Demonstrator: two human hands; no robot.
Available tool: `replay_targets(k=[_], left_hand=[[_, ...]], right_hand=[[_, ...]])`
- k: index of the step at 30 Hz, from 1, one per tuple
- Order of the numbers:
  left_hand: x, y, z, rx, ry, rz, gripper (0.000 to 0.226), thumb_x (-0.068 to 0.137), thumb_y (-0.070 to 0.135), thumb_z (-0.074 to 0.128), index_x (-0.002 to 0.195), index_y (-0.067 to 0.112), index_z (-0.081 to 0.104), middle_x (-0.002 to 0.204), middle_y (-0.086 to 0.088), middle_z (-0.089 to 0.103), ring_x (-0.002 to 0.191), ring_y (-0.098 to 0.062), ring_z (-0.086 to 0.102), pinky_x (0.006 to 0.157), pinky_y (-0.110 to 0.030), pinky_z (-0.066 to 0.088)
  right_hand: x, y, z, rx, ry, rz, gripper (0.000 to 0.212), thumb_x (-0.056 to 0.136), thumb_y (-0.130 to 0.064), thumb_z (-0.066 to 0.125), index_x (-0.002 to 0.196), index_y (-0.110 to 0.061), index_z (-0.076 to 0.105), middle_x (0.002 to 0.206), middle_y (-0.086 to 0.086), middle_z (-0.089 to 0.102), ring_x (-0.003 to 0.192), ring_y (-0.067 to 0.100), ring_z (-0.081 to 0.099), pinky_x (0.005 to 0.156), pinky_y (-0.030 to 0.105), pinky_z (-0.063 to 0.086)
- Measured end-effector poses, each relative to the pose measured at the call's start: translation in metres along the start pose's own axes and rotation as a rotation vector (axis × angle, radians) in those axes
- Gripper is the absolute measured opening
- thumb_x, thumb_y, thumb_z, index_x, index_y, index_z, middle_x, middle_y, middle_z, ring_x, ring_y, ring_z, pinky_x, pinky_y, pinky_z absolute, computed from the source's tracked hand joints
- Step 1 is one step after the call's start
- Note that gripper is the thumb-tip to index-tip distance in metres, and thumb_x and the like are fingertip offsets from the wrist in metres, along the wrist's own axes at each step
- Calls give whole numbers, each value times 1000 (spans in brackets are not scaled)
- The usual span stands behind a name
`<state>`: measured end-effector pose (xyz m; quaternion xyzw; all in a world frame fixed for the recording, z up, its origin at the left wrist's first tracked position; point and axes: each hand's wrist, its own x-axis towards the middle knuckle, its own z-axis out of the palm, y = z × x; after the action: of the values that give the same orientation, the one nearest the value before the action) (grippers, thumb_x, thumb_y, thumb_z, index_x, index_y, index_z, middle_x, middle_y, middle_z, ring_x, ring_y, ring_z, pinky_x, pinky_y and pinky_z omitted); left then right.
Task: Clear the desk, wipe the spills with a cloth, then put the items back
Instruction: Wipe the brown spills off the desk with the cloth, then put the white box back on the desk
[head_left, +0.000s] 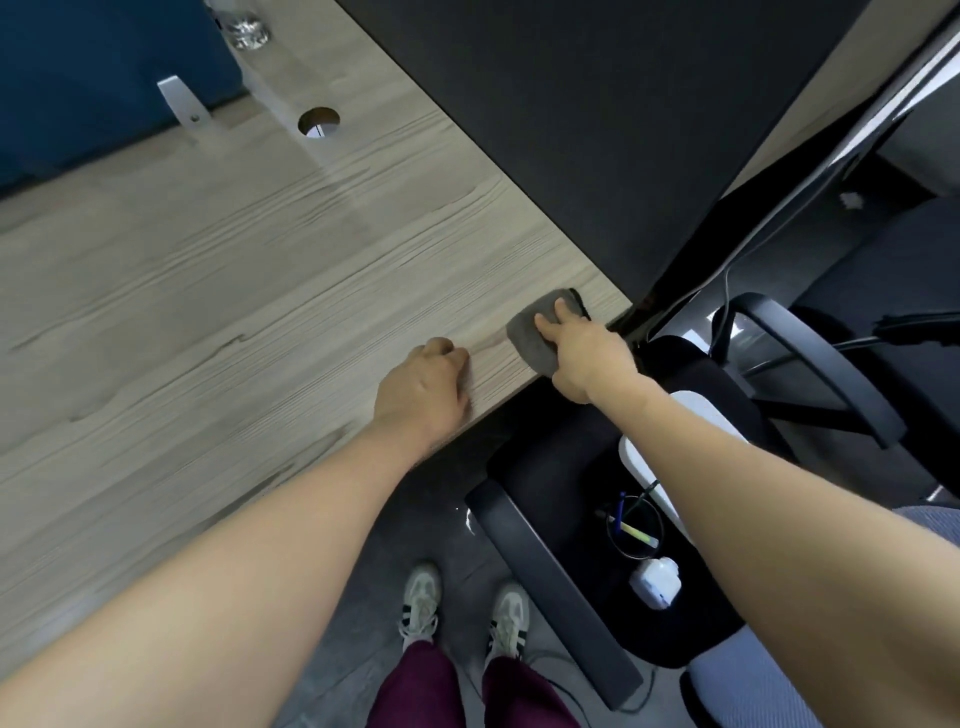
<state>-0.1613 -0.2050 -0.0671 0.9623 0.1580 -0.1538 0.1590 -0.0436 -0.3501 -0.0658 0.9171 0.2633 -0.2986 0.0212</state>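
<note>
A grey cloth (530, 332) lies on the light wood desk (208, 312) near its right front corner. My right hand (587, 358) presses on the cloth with straight fingers on top of it. To the left of the cloth, my left hand (423, 392) rests on the desk by the front edge with its fingers curled under, holding nothing visible. On a black chair seat (561, 467) below the desk corner sit a black pen cup (636, 525) with pens, a small white bottle (657, 579) and a white flat item (691, 415).
A black panel (597, 130) borders the desk on the right. A blue divider (88, 78) stands at the back left, with a cable hole (318, 122) and a glass object (248, 31) near it. A second chair (810, 374) stands to the right. My shoes (462, 608) are on the floor.
</note>
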Motion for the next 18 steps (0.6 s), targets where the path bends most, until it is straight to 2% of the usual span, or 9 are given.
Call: replay_targets(k=[7,13,15,18], left_hand=[[-24,-60,-13,-94,80,-39,30,88,15,46,114,16,61,126,-1,51,112,-21,50,81,-37,49],[-48,-115,-25,-153,138,-131,26,86,16,49,107,13,64,119,-5,55,105,-28,55,77,-37,48],[-53,-130,-30,-150,140,-168,29,88,13,45,111,12,63,122,-6,54,108,-29,53,78,-38,47],[-58,-149,-35,-177,156,-208,38,93,14,42,129,15,56,133,-5,49,117,-29,51,87,-39,44]], right_hand=[[-9,-94,9,19,-78,-206,72,92,-13,50,152,-24,11,159,1,-8,143,27,20,112,37,29],[-9,-165,20,171,-104,-269,67,91,-5,45,150,-26,22,160,-3,2,144,22,19,114,31,25],[-12,-182,25,247,-111,-274,68,90,1,43,150,-24,22,159,-4,2,144,20,16,115,30,22],[-18,-191,30,321,-98,-289,70,90,5,43,150,-24,21,159,-4,1,145,19,12,117,28,17]])
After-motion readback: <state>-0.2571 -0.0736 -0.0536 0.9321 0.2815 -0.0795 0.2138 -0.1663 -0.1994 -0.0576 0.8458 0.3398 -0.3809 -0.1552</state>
